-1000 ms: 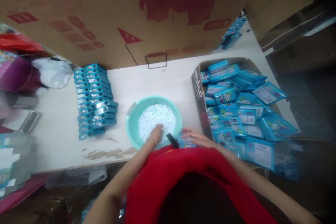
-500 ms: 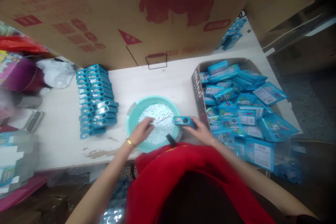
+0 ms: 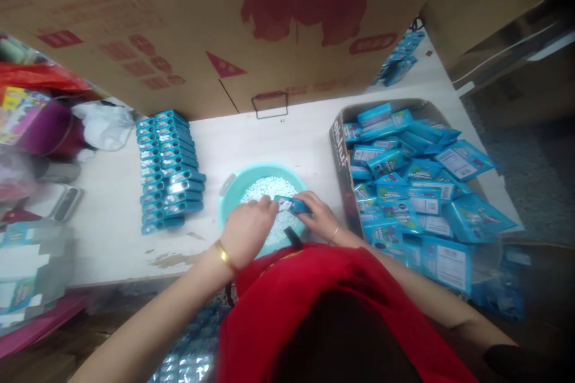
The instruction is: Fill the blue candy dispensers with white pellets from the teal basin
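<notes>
A small blue box (image 3: 297,204) is held over a turquoise basin (image 3: 224,215) by my right hand (image 3: 320,219), whose fingers are closed round its right end. White shows at the box's left end. My left hand (image 3: 251,228), a gold bangle on its wrist, has its fingers pressed together at that left end; what they pinch is hidden. Small white pieces (image 3: 269,187) fill the basin below both hands.
Left of the basin stand two rows of blue boxes (image 3: 173,161). On the right, a carton (image 3: 340,149) is heaped with blue packets (image 3: 422,191). A large cardboard box (image 3: 179,24) walls off the back. White folded cartons (image 3: 31,275) lie at far left.
My left hand has risen from the white pieces and moved right to the blue box. My right hand has shifted the box slightly left and tilted it.
</notes>
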Motion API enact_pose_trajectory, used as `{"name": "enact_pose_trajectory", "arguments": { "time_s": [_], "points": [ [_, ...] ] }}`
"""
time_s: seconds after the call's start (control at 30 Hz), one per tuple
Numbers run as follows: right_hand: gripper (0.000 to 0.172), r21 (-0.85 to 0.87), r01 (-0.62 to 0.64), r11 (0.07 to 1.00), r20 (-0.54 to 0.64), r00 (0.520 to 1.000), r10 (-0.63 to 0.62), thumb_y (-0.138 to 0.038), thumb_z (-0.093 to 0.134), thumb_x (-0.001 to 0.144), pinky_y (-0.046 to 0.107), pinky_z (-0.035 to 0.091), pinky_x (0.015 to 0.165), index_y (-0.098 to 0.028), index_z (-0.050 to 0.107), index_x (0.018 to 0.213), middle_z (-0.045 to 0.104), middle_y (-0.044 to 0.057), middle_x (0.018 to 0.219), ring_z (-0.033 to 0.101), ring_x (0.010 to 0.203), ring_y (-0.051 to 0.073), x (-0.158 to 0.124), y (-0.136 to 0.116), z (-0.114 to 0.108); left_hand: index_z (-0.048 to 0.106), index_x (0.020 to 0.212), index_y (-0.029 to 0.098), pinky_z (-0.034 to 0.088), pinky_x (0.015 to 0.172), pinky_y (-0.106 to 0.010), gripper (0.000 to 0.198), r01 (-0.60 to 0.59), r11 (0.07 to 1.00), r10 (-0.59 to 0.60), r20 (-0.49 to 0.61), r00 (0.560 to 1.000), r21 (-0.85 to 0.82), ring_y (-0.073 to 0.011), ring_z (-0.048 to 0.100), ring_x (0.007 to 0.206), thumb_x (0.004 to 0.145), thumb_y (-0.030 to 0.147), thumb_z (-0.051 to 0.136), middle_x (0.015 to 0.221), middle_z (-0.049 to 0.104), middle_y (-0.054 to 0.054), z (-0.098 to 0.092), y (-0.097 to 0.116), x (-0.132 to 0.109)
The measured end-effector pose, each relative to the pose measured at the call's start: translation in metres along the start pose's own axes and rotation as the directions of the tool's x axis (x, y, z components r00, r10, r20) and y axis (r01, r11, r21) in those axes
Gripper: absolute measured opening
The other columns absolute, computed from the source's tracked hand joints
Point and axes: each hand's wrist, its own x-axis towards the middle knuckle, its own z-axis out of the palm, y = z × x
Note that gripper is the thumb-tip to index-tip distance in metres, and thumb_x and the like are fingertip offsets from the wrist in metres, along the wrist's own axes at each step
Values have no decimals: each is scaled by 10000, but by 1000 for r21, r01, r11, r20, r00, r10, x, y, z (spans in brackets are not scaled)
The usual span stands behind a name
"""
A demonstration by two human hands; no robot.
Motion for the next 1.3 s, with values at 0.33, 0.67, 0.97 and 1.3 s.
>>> {"name": "enact_pose_trajectory", "arguments": {
  "time_s": [0.33,0.67,0.97,1.3],
  "points": [
    [349,48,-71,996,-193,978,79,-255,571,854,412,421,997,-258,524,1200,579,69,1181,530,1123,232,3,21,-4,525,1085,180,473,765,-308,206,81,972,-118,-161,980,-222,-199,551,915,905,202,427,995,554,-69,79,-77,24],
    [370,232,-234,944,-230,930,287,-367,622,819,345,449,922,-219,528,1145,610,51,1090,576,1018,210,11,21,1,529,1141,171,417,952,-408,320,116,925,-163,-103,981,-361,-237,468,1071,887,73,359,1171,529,-126,233,-55,76],
    [392,360,-234,903,-247,910,334,-390,645,795,359,463,924,-219,517,1124,615,45,1055,583,990,206,13,31,3,503,1127,177,496,831,-312,283,-67,781,-15,-127,992,-621,-157,573,913,852,121,466,1041,590,-66,236,-20,44],
    [350,1,-16,1000,-148,989,16,-233,562,835,417,453,961,-238,526,1183,595,76,1145,551,1085,236,14,28,5,487,1124,180,459,778,-304,259,-142,716,-27,-231,973,-683,-159,540,833,866,171,461,948,557,-54,98,-62,-16]
  ]
}}
